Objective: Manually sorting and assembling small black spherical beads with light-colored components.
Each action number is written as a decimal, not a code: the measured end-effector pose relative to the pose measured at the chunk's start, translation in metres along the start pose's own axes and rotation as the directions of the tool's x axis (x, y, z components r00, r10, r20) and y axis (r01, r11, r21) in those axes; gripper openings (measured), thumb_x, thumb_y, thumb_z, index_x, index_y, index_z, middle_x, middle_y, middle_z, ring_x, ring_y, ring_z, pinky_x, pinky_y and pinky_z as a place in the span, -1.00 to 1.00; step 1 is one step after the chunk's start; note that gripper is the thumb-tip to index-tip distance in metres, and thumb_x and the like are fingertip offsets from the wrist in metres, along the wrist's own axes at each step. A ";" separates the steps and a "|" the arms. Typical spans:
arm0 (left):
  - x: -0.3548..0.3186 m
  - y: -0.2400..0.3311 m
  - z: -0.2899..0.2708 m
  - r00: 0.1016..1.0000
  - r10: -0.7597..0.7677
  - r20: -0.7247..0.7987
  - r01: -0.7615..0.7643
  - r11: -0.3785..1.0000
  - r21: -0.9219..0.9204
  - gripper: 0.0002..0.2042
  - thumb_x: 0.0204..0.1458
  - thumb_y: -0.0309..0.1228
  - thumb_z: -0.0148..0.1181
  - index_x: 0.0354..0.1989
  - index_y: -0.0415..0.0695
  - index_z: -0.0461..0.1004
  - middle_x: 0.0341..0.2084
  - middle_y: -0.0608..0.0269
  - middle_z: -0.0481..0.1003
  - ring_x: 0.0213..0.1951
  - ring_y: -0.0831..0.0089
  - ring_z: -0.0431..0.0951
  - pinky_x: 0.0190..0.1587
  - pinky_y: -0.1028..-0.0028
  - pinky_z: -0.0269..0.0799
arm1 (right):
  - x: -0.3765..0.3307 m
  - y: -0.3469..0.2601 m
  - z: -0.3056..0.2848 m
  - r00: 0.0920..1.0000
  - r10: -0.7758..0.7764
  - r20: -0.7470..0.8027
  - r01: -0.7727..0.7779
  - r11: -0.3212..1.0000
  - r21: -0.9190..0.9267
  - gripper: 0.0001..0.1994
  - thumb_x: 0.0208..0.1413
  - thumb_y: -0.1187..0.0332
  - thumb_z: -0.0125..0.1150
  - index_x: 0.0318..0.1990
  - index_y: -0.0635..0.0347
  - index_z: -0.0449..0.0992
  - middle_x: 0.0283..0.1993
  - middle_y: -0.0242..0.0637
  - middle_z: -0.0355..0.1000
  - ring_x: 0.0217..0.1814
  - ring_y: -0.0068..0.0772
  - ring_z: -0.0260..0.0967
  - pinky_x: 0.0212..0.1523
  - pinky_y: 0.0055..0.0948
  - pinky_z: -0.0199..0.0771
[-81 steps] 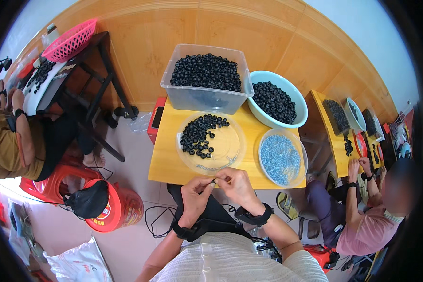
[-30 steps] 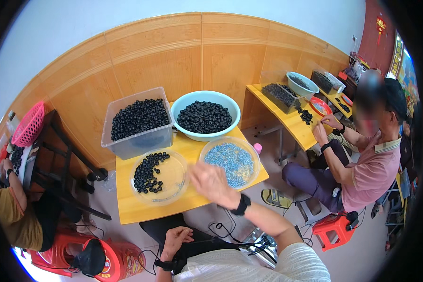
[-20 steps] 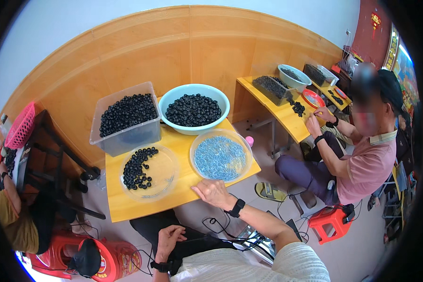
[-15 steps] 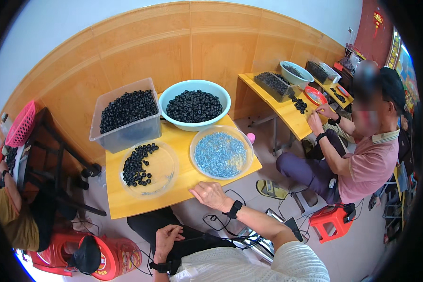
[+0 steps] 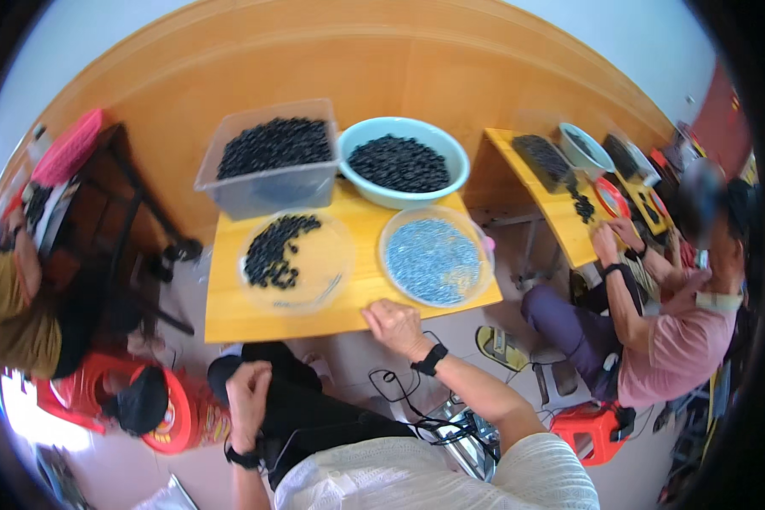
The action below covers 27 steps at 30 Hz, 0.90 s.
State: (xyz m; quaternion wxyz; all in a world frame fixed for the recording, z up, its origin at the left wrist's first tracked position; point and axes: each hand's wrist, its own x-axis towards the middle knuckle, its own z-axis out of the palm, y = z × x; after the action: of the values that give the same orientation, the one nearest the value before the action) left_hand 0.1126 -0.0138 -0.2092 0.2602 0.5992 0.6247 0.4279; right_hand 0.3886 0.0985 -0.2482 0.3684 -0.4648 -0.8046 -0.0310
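Note:
My right hand point(image 5: 393, 326) is closed at the front edge of the yellow table point(image 5: 357, 299), just below a shallow round tray point(image 5: 455, 289) of small blue and silvery pieces, too fine to name. My left hand point(image 5: 250, 398) hovers over my lap with its fingers curled and pressed together. Whatever either hand may hold is too small or hidden. Above the left hand, a clear round tray point(image 5: 331, 255) carries loose black bead-like rings point(image 5: 268, 259), mostly on its left side, with a few fine pieces near its front rim.
Behind the trays stand a clear plastic bin point(image 5: 272, 201) and a light-blue basin point(image 5: 399, 197), both full of black rings. Dark cables point(image 5: 412, 408) tangle near my legs. A person in pink point(image 5: 671, 331) works at another table on the right; another person point(image 5: 25, 314) sits left.
The whole view has shifted, so the table sits higher and further right. My left hand has moved left and up. My right hand stays closed by the table edge.

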 end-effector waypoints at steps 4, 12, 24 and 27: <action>0.023 -0.019 -0.032 0.954 0.268 0.132 -0.299 0.833 0.466 -0.85 -0.14 -0.42 0.18 -0.39 -0.20 0.48 -0.38 0.10 0.49 -0.27 0.12 0.45 -0.15 0.29 0.31 | -0.002 0.004 -0.003 1.000 0.018 -0.016 -0.019 0.999 -0.033 -0.82 -0.04 0.32 0.16 -0.58 0.14 0.36 -0.63 -0.25 0.33 -0.65 -0.22 0.33 -0.67 -0.33 0.28; 0.045 -0.103 -0.064 0.890 -0.275 0.364 0.412 0.827 -0.383 -0.71 0.06 -0.25 0.04 -0.29 -0.24 0.53 -0.37 0.26 0.52 -0.33 0.45 0.48 -0.15 0.56 0.33 | 0.000 -0.002 -0.003 1.000 0.011 -0.023 -0.013 0.998 -0.060 -0.80 -0.03 0.31 0.17 -0.59 0.16 0.36 -0.63 -0.21 0.34 -0.65 -0.14 0.32 -0.67 -0.26 0.25; 0.042 -0.159 -0.038 0.879 -0.350 0.323 0.459 0.441 -0.771 -0.69 0.05 -0.17 0.02 -0.39 -0.21 0.48 -0.48 0.25 0.51 -0.46 0.46 0.48 -0.29 0.60 0.36 | -0.007 0.007 0.003 1.000 -0.006 -0.029 0.002 0.992 -0.123 -0.80 0.01 0.27 0.11 -0.56 0.14 0.37 -0.59 -0.23 0.38 -0.61 -0.18 0.38 -0.65 -0.30 0.35; 0.041 -0.176 -0.051 0.883 -0.373 0.285 0.434 0.415 -0.800 -0.67 0.07 -0.16 -0.03 -0.38 -0.21 0.49 -0.48 0.24 0.51 -0.44 0.47 0.48 -0.26 0.58 0.35 | -0.001 -0.004 0.005 0.999 -0.034 -0.038 0.031 0.995 -0.090 -0.79 0.01 0.26 0.11 -0.56 0.15 0.37 -0.58 -0.22 0.39 -0.60 -0.17 0.38 -0.64 -0.31 0.36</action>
State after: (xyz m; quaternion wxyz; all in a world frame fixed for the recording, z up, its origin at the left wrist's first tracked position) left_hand -0.0284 0.0293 -0.3253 0.6313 0.2411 0.4533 0.5812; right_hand 0.3828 0.0974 -0.2514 0.3626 -0.4668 -0.8024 -0.0820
